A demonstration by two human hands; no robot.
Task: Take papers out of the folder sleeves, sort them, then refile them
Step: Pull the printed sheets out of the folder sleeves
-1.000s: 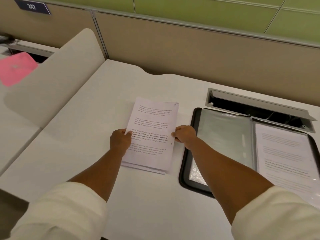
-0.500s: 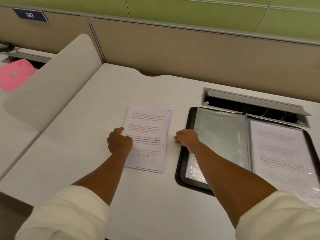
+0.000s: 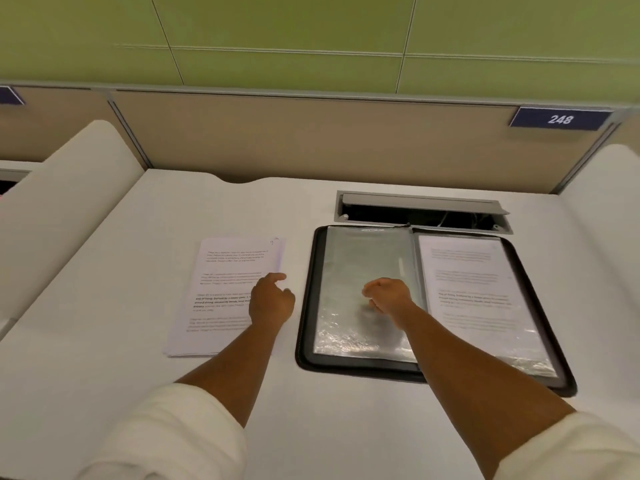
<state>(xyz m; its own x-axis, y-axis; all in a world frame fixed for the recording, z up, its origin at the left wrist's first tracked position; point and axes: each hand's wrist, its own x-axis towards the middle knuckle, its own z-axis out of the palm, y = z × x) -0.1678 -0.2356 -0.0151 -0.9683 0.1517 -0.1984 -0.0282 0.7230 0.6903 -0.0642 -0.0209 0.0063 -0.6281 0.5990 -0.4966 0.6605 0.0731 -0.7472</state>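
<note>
My left hand [image 3: 271, 301] hangs loosely curled, holding nothing, over the printed paper stack's [image 3: 225, 292] right edge. My right hand [image 3: 386, 294], also empty, hovers over the open black folder's [image 3: 363, 367] shiny empty sleeve [image 3: 349, 271] at three o'clock on the counter [image 3: 104, 306].

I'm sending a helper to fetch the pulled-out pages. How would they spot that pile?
On the white desk, look left of the open black folder. The stack of papers lies loose and bare on the desktop, while the folder's page sits under shiny plastic.
</note>
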